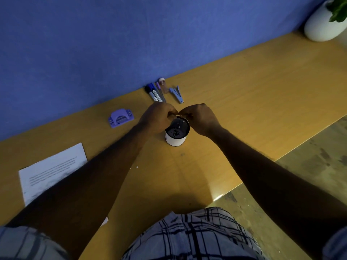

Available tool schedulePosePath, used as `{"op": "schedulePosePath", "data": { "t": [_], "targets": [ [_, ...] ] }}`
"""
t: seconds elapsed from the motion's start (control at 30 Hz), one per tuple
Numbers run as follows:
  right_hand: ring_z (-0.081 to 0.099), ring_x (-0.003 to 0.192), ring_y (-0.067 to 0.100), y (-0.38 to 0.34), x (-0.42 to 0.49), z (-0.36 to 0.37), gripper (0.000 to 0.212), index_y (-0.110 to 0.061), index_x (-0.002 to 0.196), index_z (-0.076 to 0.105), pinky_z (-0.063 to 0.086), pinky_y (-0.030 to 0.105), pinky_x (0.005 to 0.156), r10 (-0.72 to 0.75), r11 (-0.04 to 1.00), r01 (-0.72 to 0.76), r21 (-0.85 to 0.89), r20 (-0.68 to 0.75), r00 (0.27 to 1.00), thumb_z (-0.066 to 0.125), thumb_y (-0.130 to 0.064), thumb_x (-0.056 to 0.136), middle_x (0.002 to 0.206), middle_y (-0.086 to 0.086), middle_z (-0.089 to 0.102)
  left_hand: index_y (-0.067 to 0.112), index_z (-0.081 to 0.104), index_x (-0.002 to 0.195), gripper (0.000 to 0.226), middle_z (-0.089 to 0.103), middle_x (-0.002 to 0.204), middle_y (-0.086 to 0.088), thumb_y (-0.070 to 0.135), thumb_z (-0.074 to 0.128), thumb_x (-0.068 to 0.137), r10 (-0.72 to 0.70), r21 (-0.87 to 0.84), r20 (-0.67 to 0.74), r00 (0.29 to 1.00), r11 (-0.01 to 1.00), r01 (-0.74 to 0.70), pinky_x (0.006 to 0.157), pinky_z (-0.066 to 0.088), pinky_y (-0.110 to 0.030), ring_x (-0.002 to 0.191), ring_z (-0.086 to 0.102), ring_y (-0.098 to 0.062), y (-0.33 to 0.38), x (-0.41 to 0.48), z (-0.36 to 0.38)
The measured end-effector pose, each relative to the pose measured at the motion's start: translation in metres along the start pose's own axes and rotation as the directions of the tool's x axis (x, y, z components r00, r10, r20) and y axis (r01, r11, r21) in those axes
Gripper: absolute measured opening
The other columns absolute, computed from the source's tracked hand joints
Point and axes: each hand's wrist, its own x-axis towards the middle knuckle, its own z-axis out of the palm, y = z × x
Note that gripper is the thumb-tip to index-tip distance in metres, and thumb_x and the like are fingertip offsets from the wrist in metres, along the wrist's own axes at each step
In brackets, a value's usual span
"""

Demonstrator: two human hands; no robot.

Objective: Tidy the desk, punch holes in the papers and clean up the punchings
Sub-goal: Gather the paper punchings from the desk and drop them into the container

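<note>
A small white cup (175,140) with a dark inside stands on the wooden desk (253,102), and small paper punchings lie in its bottom. My left hand (156,117) and my right hand (200,118) meet just above the cup's far rim, fingertips pinched together and touching each other. What they pinch is too small to make out. A purple hole punch (121,117) sits to the left of the hands. Printed papers (50,170) lie at the desk's near left, partly under my left forearm. A tiny white punching (137,167) lies on the desk.
Markers and pens (155,92), a small bottle (163,85) and a blue stapler (177,94) lie in a row by the blue wall. A white plant pot (322,25) stands at the far right corner. The desk edge runs diagonally on the right, floor beyond.
</note>
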Motion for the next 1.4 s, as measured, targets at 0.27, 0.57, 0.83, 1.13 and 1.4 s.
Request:
{"op": "schedulePosePath", "data": {
  "t": [0.27, 0.57, 0.83, 1.13, 1.4],
  "targets": [
    [0.064, 0.09, 0.019, -0.002, -0.006, 0.001, 0.015, -0.014, 0.101, 0.073, 0.043, 0.026, 0.066, 0.014, 1.0, -0.014, 0.011, -0.036, 0.999, 0.065, -0.011, 0.088, 0.101, 0.005, 0.07, 0.012, 0.071, 0.111, 0.026, 0.075, 0.105, -0.003, 0.014, 0.07, 0.085, -0.032, -0.045, -0.055, 0.998, 0.999, 0.03, 0.084, 0.058, -0.03, 0.096, 0.069, -0.012, -0.003, -0.009, 0.007],
    [0.063, 0.107, 0.023, 0.003, -0.022, 0.004, 0.041, -0.003, 0.121, 0.065, 0.052, 0.024, 0.08, 0.181, 0.915, -0.194, 0.354, 0.069, 0.981, 0.047, 0.013, 0.088, 0.115, 0.011, 0.069, 0.004, 0.056, 0.129, 0.039, 0.061, 0.123, -0.014, 0.001, 0.038, 0.095, -0.277, -0.766, 0.226, 0.934, 0.542, 0.346, 0.091, 0.05, -0.031, 0.117, 0.058, -0.026, 0.004, -0.031, 0.015],
    [0.062, 0.113, 0.025, -0.003, -0.034, 0.009, 0.036, -0.002, 0.122, 0.064, 0.054, 0.039, 0.092, 0.14, 0.915, -0.136, 0.381, 0.017, 0.99, 0.054, 0.009, 0.09, 0.121, 0.012, 0.066, 0.008, 0.041, 0.143, 0.044, 0.051, 0.141, -0.019, 0.021, 0.023, 0.104, -0.273, -0.849, 0.316, 0.909, 0.345, 0.399, 0.105, 0.041, -0.05, 0.123, 0.055, -0.04, 0.009, -0.044, 0.007],
    [0.061, 0.118, 0.02, -0.019, -0.046, 0.017, 0.04, -0.013, 0.121, 0.066, 0.052, 0.026, 0.089, -0.001, 0.969, 0.005, 0.248, -0.015, 1.0, 0.05, 0.006, 0.09, 0.127, 0.003, 0.066, 0.021, 0.039, 0.143, 0.043, 0.047, 0.144, -0.013, 0.02, 0.034, 0.101, -0.269, -0.849, 0.257, 0.928, 0.397, 0.35, 0.095, 0.049, -0.042, 0.106, 0.065, -0.029, 0.002, -0.045, 0.008],
    [0.061, 0.115, 0.021, -0.01, -0.048, 0.016, 0.034, -0.008, 0.122, 0.064, 0.052, 0.035, 0.094, 0.112, 0.965, -0.09, 0.247, -0.077, 0.991, 0.053, 0.003, 0.092, 0.124, 0.006, 0.067, 0.019, 0.044, 0.139, 0.04, 0.048, 0.143, -0.009, 0.023, 0.038, 0.1, -0.278, -0.821, 0.203, 0.939, 0.474, 0.318, 0.083, 0.049, -0.027, 0.111, 0.059, -0.021, -0.002, -0.059, 0.005]
  ]
}}
